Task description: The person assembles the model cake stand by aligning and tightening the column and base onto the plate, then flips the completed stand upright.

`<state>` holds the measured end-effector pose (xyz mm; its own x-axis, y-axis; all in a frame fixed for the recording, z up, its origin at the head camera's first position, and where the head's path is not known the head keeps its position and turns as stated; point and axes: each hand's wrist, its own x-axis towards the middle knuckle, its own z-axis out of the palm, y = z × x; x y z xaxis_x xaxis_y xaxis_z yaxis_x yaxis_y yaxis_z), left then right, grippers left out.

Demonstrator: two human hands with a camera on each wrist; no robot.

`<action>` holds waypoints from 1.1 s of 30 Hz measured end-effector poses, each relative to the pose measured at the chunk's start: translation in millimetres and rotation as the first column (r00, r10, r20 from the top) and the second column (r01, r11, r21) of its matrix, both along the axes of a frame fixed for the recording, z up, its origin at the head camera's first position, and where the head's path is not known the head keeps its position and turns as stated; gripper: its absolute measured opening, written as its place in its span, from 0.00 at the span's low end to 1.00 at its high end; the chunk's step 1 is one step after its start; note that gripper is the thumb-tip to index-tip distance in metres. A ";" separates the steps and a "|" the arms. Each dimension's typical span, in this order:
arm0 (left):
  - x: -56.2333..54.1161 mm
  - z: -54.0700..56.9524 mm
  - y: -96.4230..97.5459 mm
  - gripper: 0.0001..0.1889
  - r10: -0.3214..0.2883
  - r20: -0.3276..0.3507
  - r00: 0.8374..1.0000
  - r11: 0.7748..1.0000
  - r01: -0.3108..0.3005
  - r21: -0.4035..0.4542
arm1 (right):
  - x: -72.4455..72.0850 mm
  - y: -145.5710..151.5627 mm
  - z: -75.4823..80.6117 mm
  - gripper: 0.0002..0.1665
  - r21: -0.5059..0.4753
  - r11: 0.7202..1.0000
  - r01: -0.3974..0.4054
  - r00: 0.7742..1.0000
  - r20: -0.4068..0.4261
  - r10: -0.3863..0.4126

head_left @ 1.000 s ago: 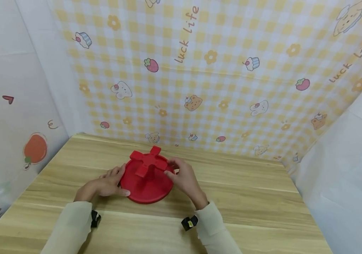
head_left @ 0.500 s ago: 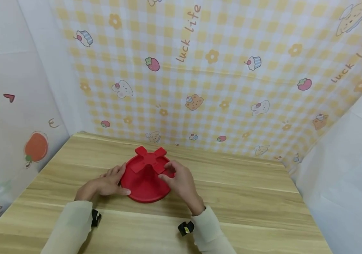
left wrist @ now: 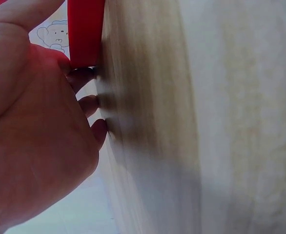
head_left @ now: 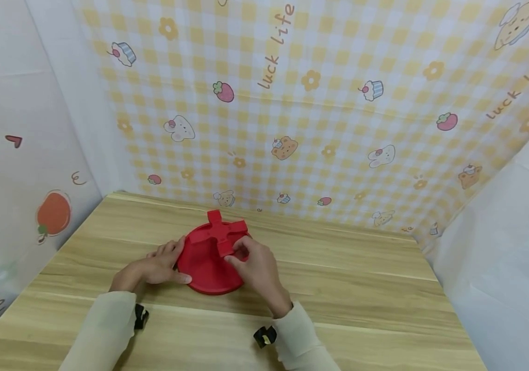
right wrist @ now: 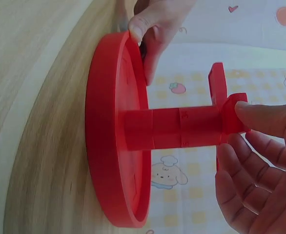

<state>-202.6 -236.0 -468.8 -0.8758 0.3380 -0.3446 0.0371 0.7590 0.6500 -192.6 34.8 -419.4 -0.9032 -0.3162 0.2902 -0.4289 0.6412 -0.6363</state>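
Turned since earlier, the red cross (head_left: 216, 231) is pinched by the right hand (head_left: 259, 268); its round base (head_left: 209, 275), nearer the bench's (head_left: 362, 293) back edge, is touched by the spread left hand (head_left: 153, 269).

Smooth plastic-looking red stand (right wrist: 101, 122), wood-grain tabletop (head_left: 376, 288), cloth-like checked backdrop (head_left: 334, 118)

Right hand (right wrist: 260, 183) pinches red cross (right wrist: 232, 119) — left hand (right wrist: 160, 27) touches base (right wrist: 102, 126).
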 end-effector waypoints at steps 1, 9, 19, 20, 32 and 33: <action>-0.2 -0.8 0.1 0.69 0.000 -0.002 1.000 1.000 0.000 -0.002 | 0.9 -1.2 0.1 0.12 0.004 1.000 0.004 1.000 -0.001 -0.004; -2.9 -7.6 -0.4 0.71 0.018 -0.015 1.000 1.000 -0.018 -0.015 | 4.9 -10.2 -0.4 0.12 0.027 1.000 0.008 1.000 -0.007 -0.008; -1.0 -3.7 0.8 0.70 0.018 -0.033 0.999 1.000 -0.018 -0.015 | 5.5 -17.3 -1.1 0.13 0.000 1.000 0.001 1.000 0.011 -0.001; -0.1 -1.8 1.4 0.70 0.016 -0.032 0.999 1.000 -0.017 -0.016 | 5.5 -17.8 -0.9 0.14 -0.012 1.000 0.001 1.000 0.019 -0.001; 4.4 7.9 6.7 0.68 0.023 -0.011 1.000 0.999 -0.024 -0.022 | 13.4 -28.7 -2.4 0.14 -0.019 0.998 0.055 0.998 -0.021 -0.056; 4.7 8.7 7.8 0.68 0.025 -0.006 1.000 0.999 -0.025 -0.020 | 14.9 -29.2 -3.0 0.14 -0.023 0.997 0.068 0.997 -0.026 -0.068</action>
<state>-197.9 -228.2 -460.2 -0.8856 0.3093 -0.3464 0.0217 0.7727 0.6344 -177.7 5.6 -422.4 -0.9142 -0.2477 0.3206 -0.4018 0.6555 -0.6395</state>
